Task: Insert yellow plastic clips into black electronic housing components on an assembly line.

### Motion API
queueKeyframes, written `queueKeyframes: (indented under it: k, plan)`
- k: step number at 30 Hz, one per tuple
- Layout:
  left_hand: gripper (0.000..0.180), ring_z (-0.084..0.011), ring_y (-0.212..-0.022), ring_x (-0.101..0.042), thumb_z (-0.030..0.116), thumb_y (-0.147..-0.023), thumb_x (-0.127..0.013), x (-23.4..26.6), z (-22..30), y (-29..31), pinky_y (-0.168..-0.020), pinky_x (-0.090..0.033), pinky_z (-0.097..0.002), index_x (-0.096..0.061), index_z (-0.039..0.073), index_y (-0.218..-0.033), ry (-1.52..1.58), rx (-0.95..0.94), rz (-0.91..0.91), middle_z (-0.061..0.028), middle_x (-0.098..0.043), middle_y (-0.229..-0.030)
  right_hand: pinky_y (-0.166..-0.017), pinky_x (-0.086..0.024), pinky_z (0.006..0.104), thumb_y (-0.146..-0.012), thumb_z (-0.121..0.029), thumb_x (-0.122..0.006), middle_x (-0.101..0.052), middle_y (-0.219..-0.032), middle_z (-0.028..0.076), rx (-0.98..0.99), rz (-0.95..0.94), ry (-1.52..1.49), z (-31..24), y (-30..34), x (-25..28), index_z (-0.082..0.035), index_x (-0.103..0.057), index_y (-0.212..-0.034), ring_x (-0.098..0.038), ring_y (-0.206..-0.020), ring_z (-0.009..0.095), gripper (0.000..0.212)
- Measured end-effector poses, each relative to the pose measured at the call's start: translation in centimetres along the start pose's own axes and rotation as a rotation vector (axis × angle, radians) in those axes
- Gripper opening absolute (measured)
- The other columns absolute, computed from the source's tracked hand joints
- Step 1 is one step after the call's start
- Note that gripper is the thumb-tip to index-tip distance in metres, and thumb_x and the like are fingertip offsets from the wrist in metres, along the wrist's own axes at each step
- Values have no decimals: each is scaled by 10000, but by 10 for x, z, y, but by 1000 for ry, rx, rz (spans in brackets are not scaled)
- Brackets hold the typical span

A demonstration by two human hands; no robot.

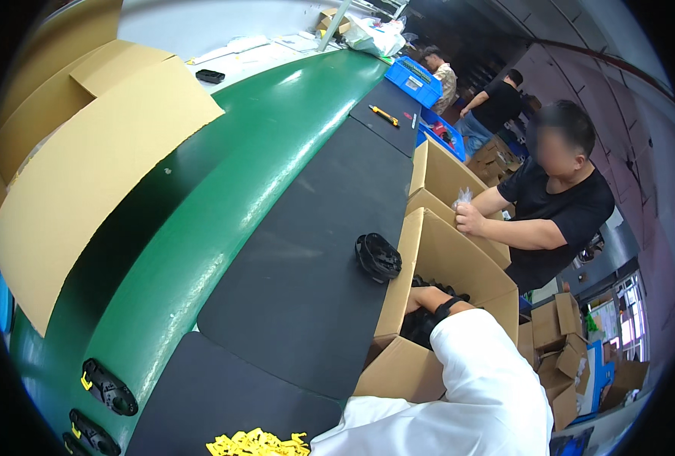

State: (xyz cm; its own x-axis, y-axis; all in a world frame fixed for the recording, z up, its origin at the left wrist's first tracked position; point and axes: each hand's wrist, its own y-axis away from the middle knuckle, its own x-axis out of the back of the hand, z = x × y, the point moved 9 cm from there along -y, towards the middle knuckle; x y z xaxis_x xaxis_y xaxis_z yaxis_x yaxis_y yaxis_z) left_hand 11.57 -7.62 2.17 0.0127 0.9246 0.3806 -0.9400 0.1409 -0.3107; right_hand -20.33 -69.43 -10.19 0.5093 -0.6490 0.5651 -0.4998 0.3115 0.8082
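My right arm, in a white sleeve with a dark band at the wrist, reaches into an open cardboard box (pixel 460 247) on the right. My right hand (pixel 422 299) is down inside it among black plastic parts (pixel 421 328); its fingers are hidden, so its grip does not show. On the dark mat (pixel 307 228), beside the box's left wall, lies a black oval plastic shell (pixel 377 257). A heap of small yellow pieces (pixel 257 443) lies at the lower edge. My left hand is out of the picture.
A green conveyor belt (pixel 200 251) carries black parts with yellow clips (pixel 109 386). A large cardboard box (pixel 117 152) stands at left. Farther up are a yellow cutter (pixel 384 115) and a blue crate (pixel 415 81). Across the boxes, a co-worker (pixel 561 197) holds clear plastic.
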Motion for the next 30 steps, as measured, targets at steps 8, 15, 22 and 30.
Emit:
queueKeyframes:
  k: [8, 15, 22, 30]
  plan:
    - [221, -187, -669, -598, 84, -993, -502, -5, -5, 0, -607, -503, -270, -637, -78, -928, -23, 23, -44, -130, -648, -816, -949, -474, 400, -675, -237, -844, -677, -1136, 173, 355, 145, -47, 31, -28, -22, -45, -668, -1140, -612, -1102, 340, 533]
    - [228, -185, -663, -597, 83, -995, -500, -9, 3, -4, -595, -502, -268, -637, -81, -915, -14, -25, -46, -132, -649, -813, -995, -450, 412, -662, -281, -860, -632, -1213, 196, 314, 115, -32, 18, -15, -11, -30, -612, -1219, -570, -1164, 364, 659]
    - [231, -188, -663, -597, 82, -996, -494, -9, 2, -5, -599, -502, -274, -636, -84, -917, -23, -26, -62, -135, -650, -816, -1055, -402, 422, -657, -346, -858, -530, -1324, 242, 265, 125, -8, 11, -1, -6, -27, -565, -1284, -491, -1243, 403, 763]
    - [239, -187, -663, -592, 87, -1000, -487, -9, -2, -3, -603, -500, -277, -635, -84, -920, -13, -5, -64, -139, -652, -821, -1062, -381, 419, -687, -432, -834, -499, -1315, 270, 90, 220, -80, 10, 36, 17, -79, -471, -1402, -486, -1223, 415, 876]
